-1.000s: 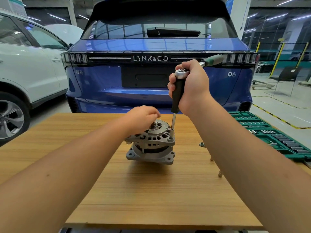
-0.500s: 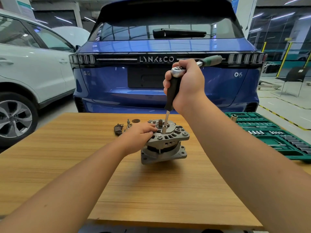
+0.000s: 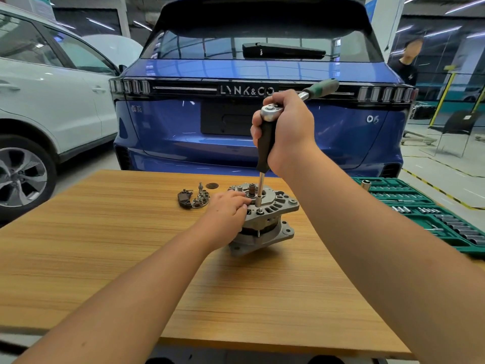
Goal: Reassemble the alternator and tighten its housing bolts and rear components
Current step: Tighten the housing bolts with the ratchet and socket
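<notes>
The near half of the light wooden table (image 3: 157,258) is left bare on both sides of the forearms, and open surface is also seen along its left part up to the far edge. The middle is blocked by the upright grey metal alternator (image 3: 265,222), gripped on its left side by the left hand (image 3: 225,214), with the black-handled socket driver (image 3: 263,153) held upright over its top by the right hand (image 3: 286,127). Just left of the alternator the far strip is taken by a small pile of dark loose parts (image 3: 194,199), and the right edge is closed off by the green socket set tray (image 3: 433,216).
</notes>
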`<state>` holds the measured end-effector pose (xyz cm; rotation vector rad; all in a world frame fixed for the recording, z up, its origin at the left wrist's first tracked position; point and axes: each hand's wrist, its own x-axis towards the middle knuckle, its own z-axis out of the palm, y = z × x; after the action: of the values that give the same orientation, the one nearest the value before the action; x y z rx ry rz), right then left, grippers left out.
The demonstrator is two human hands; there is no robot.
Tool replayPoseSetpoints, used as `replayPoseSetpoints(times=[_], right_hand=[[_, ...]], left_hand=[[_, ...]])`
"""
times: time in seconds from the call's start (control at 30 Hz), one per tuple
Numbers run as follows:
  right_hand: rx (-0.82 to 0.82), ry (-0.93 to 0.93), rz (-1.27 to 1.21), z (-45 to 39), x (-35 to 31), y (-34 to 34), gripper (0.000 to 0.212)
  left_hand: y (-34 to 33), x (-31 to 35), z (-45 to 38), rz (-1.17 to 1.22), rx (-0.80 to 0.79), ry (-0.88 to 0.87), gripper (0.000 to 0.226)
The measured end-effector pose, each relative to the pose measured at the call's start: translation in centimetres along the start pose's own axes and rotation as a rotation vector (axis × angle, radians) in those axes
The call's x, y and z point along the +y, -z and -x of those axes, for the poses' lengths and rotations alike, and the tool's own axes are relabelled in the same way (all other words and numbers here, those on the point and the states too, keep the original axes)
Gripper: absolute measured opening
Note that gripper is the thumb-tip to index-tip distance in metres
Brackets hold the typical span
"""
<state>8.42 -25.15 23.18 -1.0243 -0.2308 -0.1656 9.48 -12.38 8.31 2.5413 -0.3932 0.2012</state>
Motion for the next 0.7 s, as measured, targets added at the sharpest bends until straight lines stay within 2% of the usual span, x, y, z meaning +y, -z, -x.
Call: replayPoseSetpoints(times=[0.4,0.7], right_hand=[[-0.014,-0.074,0.02,-0.3,0.2,0.4,0.024],[-0.074,-0.16,-0.061,-0.5,0.2,1.0,0.024]], left_hand=[[-0.2,0.1,0.0,-0.005,0.014,0.001,0.042],[-0.5,-0.1,-0.2,-0.002,0.012,-0.01,0.042]])
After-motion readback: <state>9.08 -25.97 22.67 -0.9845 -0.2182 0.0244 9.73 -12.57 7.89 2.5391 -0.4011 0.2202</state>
